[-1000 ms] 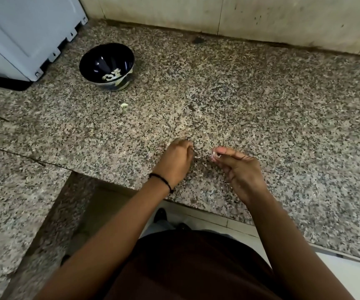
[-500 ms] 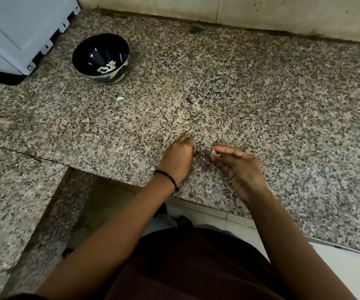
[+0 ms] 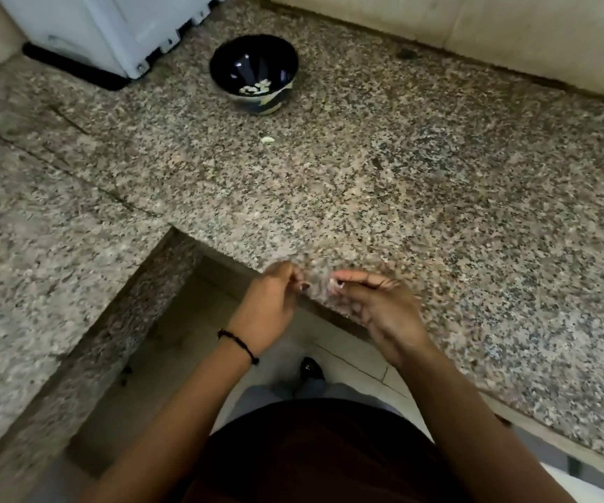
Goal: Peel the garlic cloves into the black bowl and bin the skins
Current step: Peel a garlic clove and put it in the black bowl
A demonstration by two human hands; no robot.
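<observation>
Right hand [image 3: 380,310] pinches a small pale garlic piece [image 3: 337,283] between thumb and forefinger tips. Too blurred to tell clove from skin. Other fingers are loosely fanned, palm turned left, wrist over the near counter edge.

Left hand [image 3: 269,303] sits just beside it, fingers curled in toward the thumb, tips aimed at the piece but with a small gap between. Can't tell if it holds anything. Thin black wristband [image 3: 238,342] on that wrist.

Both hands are raised at the near edge of the granite counter [image 3: 438,176], close to the body. Judged a peeling pose: one hand steadies the piece, the other picks at the skin.

Black bowl [image 3: 260,105] stands upright at the far left, well apart from the hands, with a few peeled cloves [image 3: 255,88] in the bottom. It is probably parked out of the working area so that only clean cloves go in.

One stray pale bit [image 3: 268,139] lies on the counter just near of the bowl. No bin in view. White appliance [image 3: 104,27] sits at the far left corner.
</observation>
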